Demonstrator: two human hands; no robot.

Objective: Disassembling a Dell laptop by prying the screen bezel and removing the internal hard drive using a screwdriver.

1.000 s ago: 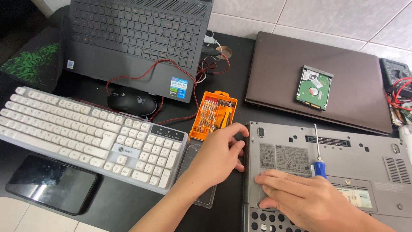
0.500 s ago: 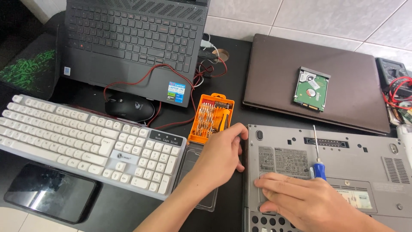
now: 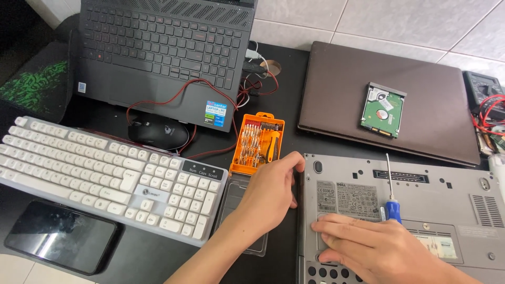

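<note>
1. Grey laptop [image 3: 421, 200] lies upside down at desk's front right.
2. Left hand [image 3: 271, 192] grips its left edge, fingers curled.
3. Right hand [image 3: 376, 247] pressed flat on base, fingers spread.
4. Blue-handled screwdriver [image 3: 392, 197] rests on it, just above the right hand.

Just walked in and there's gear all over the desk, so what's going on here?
A person has a grey laptop lying upside down on a black desk. Their left hand grips its left edge, and their right hand presses flat on the underside. A blue-handled screwdriver lies on the laptop beside the right hand. An orange screwdriver bit set sits open nearby, and a bare hard drive rests on a closed brown laptop.
</note>
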